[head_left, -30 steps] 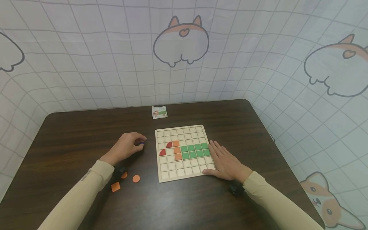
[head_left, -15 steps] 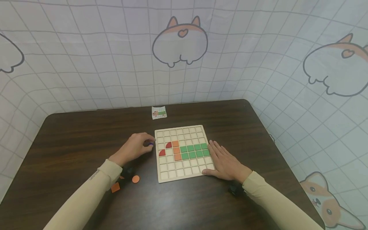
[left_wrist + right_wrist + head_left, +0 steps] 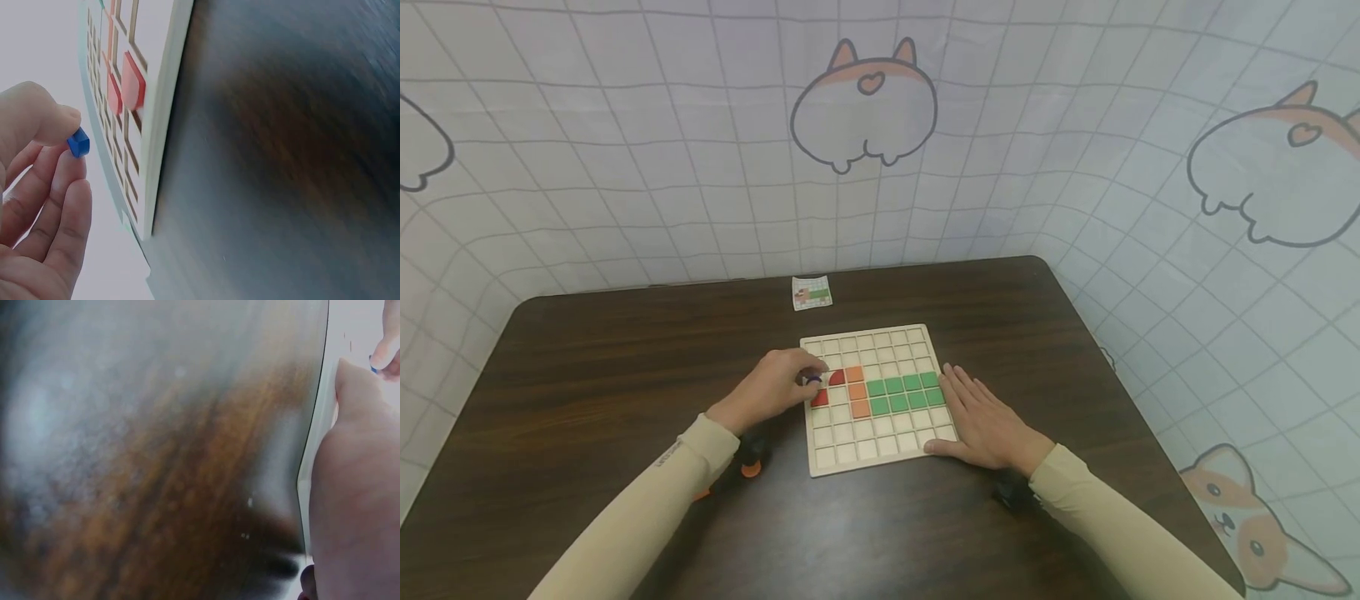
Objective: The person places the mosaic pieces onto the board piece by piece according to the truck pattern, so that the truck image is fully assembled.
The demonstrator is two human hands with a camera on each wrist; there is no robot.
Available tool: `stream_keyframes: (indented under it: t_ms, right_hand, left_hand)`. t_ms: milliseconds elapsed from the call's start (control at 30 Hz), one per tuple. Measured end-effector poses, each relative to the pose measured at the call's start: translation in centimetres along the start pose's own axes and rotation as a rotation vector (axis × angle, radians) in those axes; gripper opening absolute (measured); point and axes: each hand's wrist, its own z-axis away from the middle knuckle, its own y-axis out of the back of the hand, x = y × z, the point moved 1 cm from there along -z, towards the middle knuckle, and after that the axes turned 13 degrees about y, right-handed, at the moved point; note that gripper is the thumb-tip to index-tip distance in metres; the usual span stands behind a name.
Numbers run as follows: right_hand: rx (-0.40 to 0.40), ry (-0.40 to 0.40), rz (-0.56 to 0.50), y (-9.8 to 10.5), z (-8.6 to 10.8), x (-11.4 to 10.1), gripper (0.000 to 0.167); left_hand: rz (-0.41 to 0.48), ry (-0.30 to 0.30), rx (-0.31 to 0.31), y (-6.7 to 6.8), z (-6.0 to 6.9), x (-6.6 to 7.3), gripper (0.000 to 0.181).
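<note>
My left hand [image 3: 775, 382] is over the left edge of the pale gridded board [image 3: 846, 451], beside two red quarter-circle tiles [image 3: 837, 378]. In the left wrist view, its thumb and a fingertip pinch a small blue tile [image 3: 79, 143]; the tile's full shape is hidden. A column of orange square tiles [image 3: 858, 392] and two rows of green square tiles [image 3: 898, 403] sit in the board's cells. My right hand [image 3: 985, 425] lies flat with straight fingers along the board's right edge, its thumb touching the lower right corner.
A small printed card [image 3: 812, 293] lies near the table's back edge. Below my left wrist, a round orange tile [image 3: 751, 469] and another orange tile [image 3: 702, 492] are partly covered by the arm. Fabric with a grid print [image 3: 730, 208] hangs behind the dark table [image 3: 880, 533].
My left hand has moved right, from the table beside the board to above its left columns, carrying the blue tile. The right hand keeps its place at the board's edge.
</note>
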Motion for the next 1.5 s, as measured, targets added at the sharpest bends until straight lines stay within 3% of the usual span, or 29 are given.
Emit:
stream_keyframes:
  t_ms: [233, 600, 833, 1033, 1500]
  right_hand:
    - [-0.002, -0.002, 0.001, -0.1, 0.0, 0.1, 0.113]
    - [-0.013, -0.009, -0.003, -0.1, 0.0, 0.1, 0.114]
    - [-0.012, -0.006, -0.004, 0.0, 0.0, 0.1, 0.113]
    - [-0.011, -0.003, -0.004, -0.1, 0.0, 0.1, 0.112]
    - [0.009, 0.017, -0.012, 0.1, 0.1, 0.1, 0.111]
  left_hand:
    - [0.009, -0.053, -0.022, -0.6, -0.2, 1.1, 0.025]
    - [0.006, -0.064, -0.044, -1.9, -0.6, 2.2, 0.021]
    - [-0.028, -0.064, -0.066, -2.2, -0.6, 2.5, 0.019]
    - [-0.018, -0.051, -0.099, -2.5, -0.6, 2.6, 0.017]
    - [0.004, -0.045, -0.111, -2.9, -0.8, 2.2, 0.018]
